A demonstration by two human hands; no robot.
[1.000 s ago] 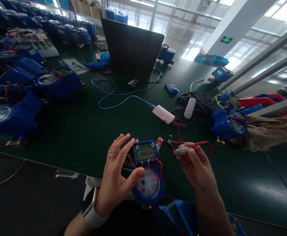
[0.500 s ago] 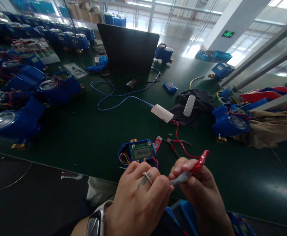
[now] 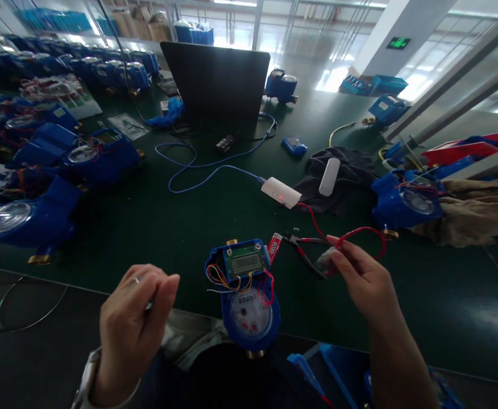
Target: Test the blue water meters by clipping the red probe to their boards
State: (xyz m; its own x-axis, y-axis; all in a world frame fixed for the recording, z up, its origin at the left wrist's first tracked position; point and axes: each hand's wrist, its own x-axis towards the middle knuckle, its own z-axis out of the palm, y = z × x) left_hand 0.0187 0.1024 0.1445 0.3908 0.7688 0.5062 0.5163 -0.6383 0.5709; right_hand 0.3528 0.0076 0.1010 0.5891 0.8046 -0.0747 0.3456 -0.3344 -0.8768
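Note:
My left hand (image 3: 136, 324) is closed in the air left of the blue meter; what its fingers hold, if anything, is hidden. In my right hand (image 3: 362, 275), thumb and fingers pinch a small greyish connector (image 3: 326, 259) on a red cable (image 3: 374, 229). That cable runs to a white adapter box (image 3: 281, 192) with a red light lit. Between the hands lies the open blue meter (image 3: 251, 315), with its LCD circuit board (image 3: 247, 262) and loose coloured wires. Cutting pliers (image 3: 306, 255) lie beside the right fingertips, and a red-and-white battery (image 3: 274, 247) touches the meter's right side.
A dark laptop (image 3: 217, 79) stands at the back, joined by a blue cable (image 3: 215, 166) to the adapter. Many blue meters (image 3: 31, 218) crowd the left. A dark cloth (image 3: 347, 170) and another meter (image 3: 406, 199) are at the right. The table's front edge (image 3: 189, 309) is near.
My hands have parted, the left going left and the right moving slightly right and up. The meter's dial is now uncovered. The adapter's red light has come on.

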